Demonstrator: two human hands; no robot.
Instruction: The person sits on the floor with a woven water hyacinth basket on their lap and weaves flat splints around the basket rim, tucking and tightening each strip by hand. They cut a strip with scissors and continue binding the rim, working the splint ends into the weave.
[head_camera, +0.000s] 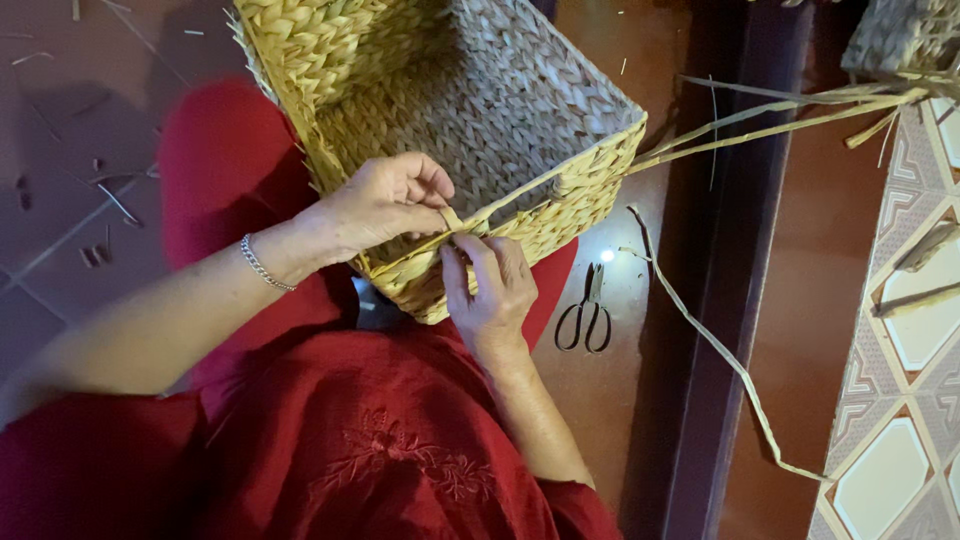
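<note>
- The woven basket (480, 110) rests tilted on my lap, its open mouth turned up toward me, the near corner low between my hands.
- My left hand (385, 200) curls over the rim, thumb and fingers pinching a flat straw strand (520, 190) that runs along the edge.
- My right hand (492, 285) presses against the corner from below, fingers pinching the same strand's end.
- Loose strands (780, 115) trail off to the right.
- Black scissors (588, 315) lie on the floor just beside my knee.
- A silver bracelet (262, 265) circles my left wrist.
</note>
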